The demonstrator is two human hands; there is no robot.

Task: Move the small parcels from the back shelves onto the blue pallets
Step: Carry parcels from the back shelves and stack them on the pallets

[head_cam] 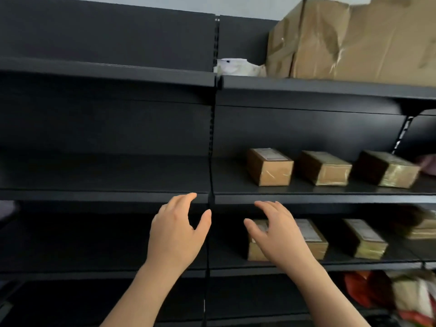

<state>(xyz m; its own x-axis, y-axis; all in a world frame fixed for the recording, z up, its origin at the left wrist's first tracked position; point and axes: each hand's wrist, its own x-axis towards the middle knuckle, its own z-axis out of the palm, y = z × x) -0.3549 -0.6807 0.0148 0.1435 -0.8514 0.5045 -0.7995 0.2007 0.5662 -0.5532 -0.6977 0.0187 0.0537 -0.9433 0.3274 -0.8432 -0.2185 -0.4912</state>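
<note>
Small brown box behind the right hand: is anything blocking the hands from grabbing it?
Nothing visible blocks them. The open right hand hovers just in front of the small brown taped cardboard parcel on the black metal shelf; the open left hand, further left, holds nothing.

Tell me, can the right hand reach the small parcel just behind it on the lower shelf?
Probably yes. The right hand is open, directly in front of that parcel, which sits near the front edge of its shelf, with nothing between them.
</note>
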